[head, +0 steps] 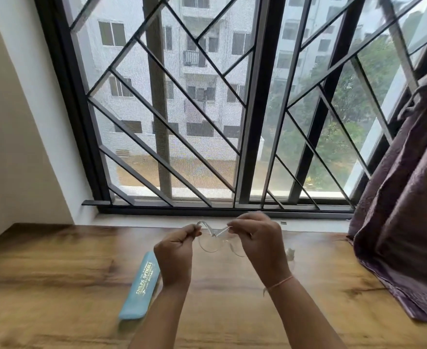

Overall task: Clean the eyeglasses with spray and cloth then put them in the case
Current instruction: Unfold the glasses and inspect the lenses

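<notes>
The clear glasses [216, 239] hung between both hands, left hand [176, 250] and right hand [256, 241] each pinching one side with curled fingers.

The eyeglasses [215, 232] in the grip look like clear, glossy plastic. Left of the grip the case [140, 285] is matt, on a smooth wood-grain table [56, 273]. Right of it hangs a crinkled cloth curtain [403, 197].

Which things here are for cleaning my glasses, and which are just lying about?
For the job: clear-framed eyeglasses, held by left hand and right hand; blue glasses case on the wooden table.
Just there: purple curtain; window grille.
</notes>
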A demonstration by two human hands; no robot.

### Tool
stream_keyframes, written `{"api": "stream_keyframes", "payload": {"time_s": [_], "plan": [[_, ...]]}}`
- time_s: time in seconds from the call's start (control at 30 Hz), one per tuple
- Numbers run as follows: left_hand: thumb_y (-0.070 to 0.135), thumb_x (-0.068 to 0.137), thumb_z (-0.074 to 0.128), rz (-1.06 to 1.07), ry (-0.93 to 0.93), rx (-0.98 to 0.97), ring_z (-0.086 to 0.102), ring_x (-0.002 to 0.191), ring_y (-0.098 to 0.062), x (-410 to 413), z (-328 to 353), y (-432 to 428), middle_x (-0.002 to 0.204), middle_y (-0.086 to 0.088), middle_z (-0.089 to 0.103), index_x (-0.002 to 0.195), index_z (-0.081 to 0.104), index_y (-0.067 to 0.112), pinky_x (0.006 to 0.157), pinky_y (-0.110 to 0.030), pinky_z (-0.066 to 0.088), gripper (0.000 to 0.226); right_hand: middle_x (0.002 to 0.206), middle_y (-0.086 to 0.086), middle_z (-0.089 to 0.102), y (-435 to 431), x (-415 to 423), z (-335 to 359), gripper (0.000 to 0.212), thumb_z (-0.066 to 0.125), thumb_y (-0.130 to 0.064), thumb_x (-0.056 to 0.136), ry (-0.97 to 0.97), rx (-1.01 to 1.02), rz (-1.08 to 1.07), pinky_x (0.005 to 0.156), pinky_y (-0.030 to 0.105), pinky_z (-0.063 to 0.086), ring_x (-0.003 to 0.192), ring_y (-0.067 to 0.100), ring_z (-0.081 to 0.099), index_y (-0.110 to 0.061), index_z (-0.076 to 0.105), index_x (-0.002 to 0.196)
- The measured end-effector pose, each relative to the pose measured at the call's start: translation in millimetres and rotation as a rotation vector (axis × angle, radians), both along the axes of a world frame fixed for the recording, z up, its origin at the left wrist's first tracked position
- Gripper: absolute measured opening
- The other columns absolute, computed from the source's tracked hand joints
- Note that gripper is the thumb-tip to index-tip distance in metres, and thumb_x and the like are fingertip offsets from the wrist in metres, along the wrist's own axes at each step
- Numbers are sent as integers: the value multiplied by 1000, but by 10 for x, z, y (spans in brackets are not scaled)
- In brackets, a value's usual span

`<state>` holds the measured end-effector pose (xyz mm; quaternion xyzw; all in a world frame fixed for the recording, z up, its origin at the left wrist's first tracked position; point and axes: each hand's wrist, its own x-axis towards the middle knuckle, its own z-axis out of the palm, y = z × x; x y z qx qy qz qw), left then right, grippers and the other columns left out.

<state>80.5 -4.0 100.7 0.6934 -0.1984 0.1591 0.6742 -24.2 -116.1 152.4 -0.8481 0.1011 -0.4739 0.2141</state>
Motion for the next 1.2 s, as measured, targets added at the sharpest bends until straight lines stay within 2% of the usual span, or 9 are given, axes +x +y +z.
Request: {"api": "stream_keyframes", "payload": {"time_s": [0.13, 0.27, 0.47, 0.63, 0.83, 0.97, 1.03, 1.1, 1.2], "plan": [[-8, 66, 74, -9, 37, -30, 59, 69, 17, 7, 3, 3, 75, 7, 68, 84, 75, 7, 69, -4, 46, 24, 71, 0, 70, -46, -237, 73, 12, 70, -3, 65, -135, 122, 0, 69, 8, 47, 71, 5, 63, -10, 76, 73], [-8, 68, 73, -25, 84, -52, 68, 76, -6, 5, -12, 18, 78, 1, 72, 86, 75, 13, 75, -29, 56, 28, 74, -1, 71, -117, -394, 78, 15, 70, 1, 68, -209, 188, 3, 69, 12, 49, 72, 4, 65, -10, 75, 77], [-9, 69, 69, -44, 104, -90, 70, 78, -19, -52, 24, 20, 78, -7, 73, 86, 74, 9, 79, -40, 55, 25, 77, -17, 70, -161, -500, 47, 21, 69, -2, 68, -264, 247, 26, 72, 17, 52, 75, 3, 66, -18, 73, 82], [-7, 72, 70, -99, 104, -91, 71, 78, -16, -47, -4, 33, 74, 12, 72, 85, 72, 26, 76, -29, 55, 36, 75, -15, 71, -171, -475, 46, 23, 72, 2, 69, -282, 270, 8, 72, 23, 54, 74, 6, 67, -18, 73, 81], [-2, 73, 71, -106, 129, 64, 61, 83, 11, -55, -185, 68, 97, -6, 72, 101, 71, 9, 71, -2, 44, 30, 67, -21, 67, -192, -425, 24, 35, 73, 10, 65, -271, 360, -98, 71, 13, 51, 71, 2, 66, -23, 70, 75], [10, 65, 80, -31, 185, 166, 64, 87, -22, -80, -311, 145, 101, -15, 71, 106, 70, 8, 77, -25, 47, 42, 71, -6, 69, -224, -434, -1, 36, 75, 8, 65, -246, 407, -157, 73, 21, 54, 73, 8, 66, -26, 70, 76], [22, 64, 79, 127, 1, 270, 60, 86, -33, -148, -336, 170, 92, -17, 70, 101, 71, 7, 77, -36, 44, 40, 70, -6, 69, -223, -444, -10, 36, 75, 7, 65, -235, 458, -166, 75, 24, 54, 73, 9, 67, -27, 70, 74], [37, 69, 67, 224, -274, 327, 53, 81, -25, -292, -304, 156, 84, -8, 69, 93, 74, 10, 74, -31, 40, 37, 68, -11, 69, -215, -445, -18, 35, 75, 7, 65, -225, 511, -168, 76, 29, 55, 72, 9, 67, -27, 71, 73], [41, 74, 61, 79, -473, 376, 48, 78, -16, -579, -234, 20, 77, 6, 66, 83, 75, 20, 68, -28, 43, 27, 62, -24, 67, -189, -419, -33, 35, 75, 7, 65, -216, 542, -172, 74, 34, 56, 71, 9, 68, -28, 72, 71]]}}
